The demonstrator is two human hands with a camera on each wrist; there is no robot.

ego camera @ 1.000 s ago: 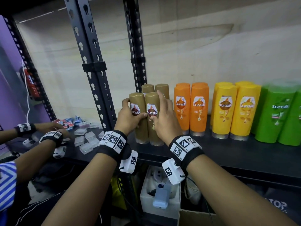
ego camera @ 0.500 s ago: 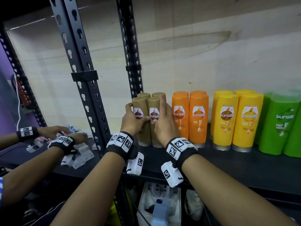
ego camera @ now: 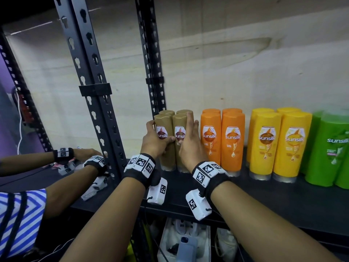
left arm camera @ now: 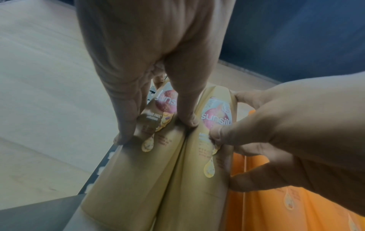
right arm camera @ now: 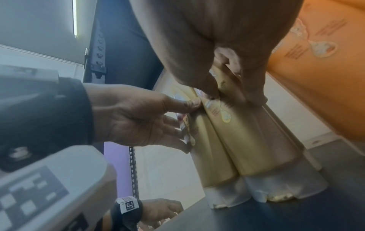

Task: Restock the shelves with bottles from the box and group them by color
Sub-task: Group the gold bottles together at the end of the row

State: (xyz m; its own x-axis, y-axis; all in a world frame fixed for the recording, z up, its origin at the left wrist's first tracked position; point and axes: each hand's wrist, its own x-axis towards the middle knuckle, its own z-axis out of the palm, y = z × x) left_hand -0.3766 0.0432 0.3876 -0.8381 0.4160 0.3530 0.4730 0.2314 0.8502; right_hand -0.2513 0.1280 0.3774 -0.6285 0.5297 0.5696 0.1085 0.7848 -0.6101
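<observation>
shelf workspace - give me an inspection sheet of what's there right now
surface: dark shelf, bottles standing on it.
job's things: four brown bottles upright in a tight block at the left; then orange bottles, yellow bottles, green bottles, grouped by colour.
clutter: small items on the neighbouring shelf at far left, too blurred to name.
grippers: left hand holds the front left brown bottle; right hand rests against the block's right side, thumb on the front right bottle's label.
cables: thin lead from the right wrist camera.
surroundings: black slotted uprights, pale back panel, another person's hands at left.
</observation>
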